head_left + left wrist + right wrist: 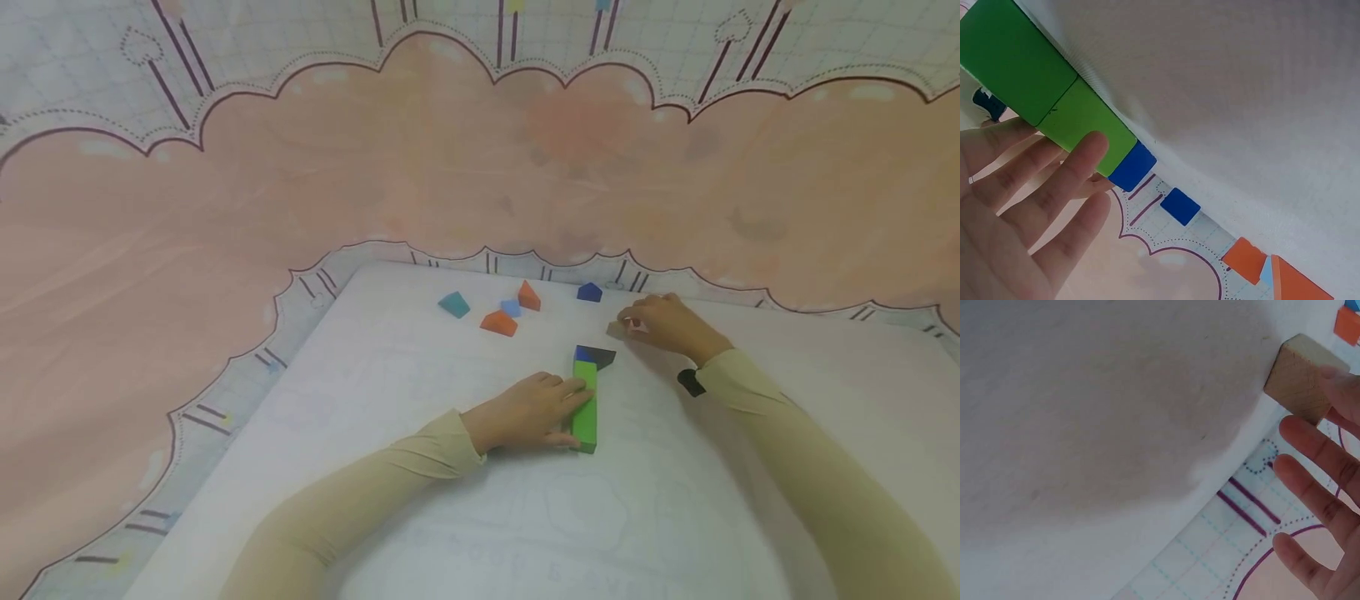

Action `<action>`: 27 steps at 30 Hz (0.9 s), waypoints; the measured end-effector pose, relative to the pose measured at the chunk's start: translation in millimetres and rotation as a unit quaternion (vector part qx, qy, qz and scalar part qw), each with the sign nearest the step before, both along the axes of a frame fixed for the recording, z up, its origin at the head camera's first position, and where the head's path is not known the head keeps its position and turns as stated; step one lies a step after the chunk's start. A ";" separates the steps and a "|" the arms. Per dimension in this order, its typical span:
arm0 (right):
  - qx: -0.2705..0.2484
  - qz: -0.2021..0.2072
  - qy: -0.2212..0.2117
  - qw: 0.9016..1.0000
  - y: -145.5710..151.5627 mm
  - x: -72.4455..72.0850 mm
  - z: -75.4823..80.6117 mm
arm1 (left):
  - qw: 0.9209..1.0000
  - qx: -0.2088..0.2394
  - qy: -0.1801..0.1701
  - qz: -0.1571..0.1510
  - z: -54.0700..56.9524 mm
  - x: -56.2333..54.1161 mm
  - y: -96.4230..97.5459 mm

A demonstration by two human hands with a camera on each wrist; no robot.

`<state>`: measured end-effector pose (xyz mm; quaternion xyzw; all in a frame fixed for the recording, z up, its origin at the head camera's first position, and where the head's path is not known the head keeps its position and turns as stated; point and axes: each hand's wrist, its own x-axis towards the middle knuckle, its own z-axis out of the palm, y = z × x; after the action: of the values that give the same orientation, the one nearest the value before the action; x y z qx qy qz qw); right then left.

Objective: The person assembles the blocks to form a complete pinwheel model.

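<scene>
My left hand (534, 410) rests with nearly straight fingers on a green bar (585, 421). In the left wrist view a seam divides the bar into a darker and a lighter green block (1088, 122). At its far end sit a blue block (581, 354) and a dark, slanted block (602, 357). Farther off to the right, my right hand (670, 323) pinches a plain wooden block (1300, 378) between thumb and forefinger. Its other fingers are spread apart in the right wrist view.
Toward the back lie a teal block (454, 305), two orange blocks (499, 323), a light blue block (511, 308) and a dark blue block (590, 292). A small black thing (691, 382) is beside the right cuff. Patterned cloth (480, 183) surrounds the white tabletop (390, 367).
</scene>
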<state>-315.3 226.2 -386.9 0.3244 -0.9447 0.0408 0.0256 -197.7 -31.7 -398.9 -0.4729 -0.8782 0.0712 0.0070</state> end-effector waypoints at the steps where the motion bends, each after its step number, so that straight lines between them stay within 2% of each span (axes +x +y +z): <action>1: -0.003 0.004 -0.003 1.000 -2.9 -0.9 0.3 | 1.000 -0.001 0.003 -0.001 -0.2 -0.1 0.0; 14: -0.003 0.044 -0.057 0.997 -42.9 -4.7 6.9 | 1.000 0.001 -0.006 0.003 -3.3 -2.0 0.7; 27: 0.002 0.053 -0.086 0.995 -53.1 2.3 9.0 | 1.000 0.001 -0.011 0.007 -3.9 -1.2 0.0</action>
<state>-313.0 173.1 -377.9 0.3693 -0.9250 0.0677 -0.0584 -199.0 -31.7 -402.7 -0.4674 -0.8817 0.0647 -0.0027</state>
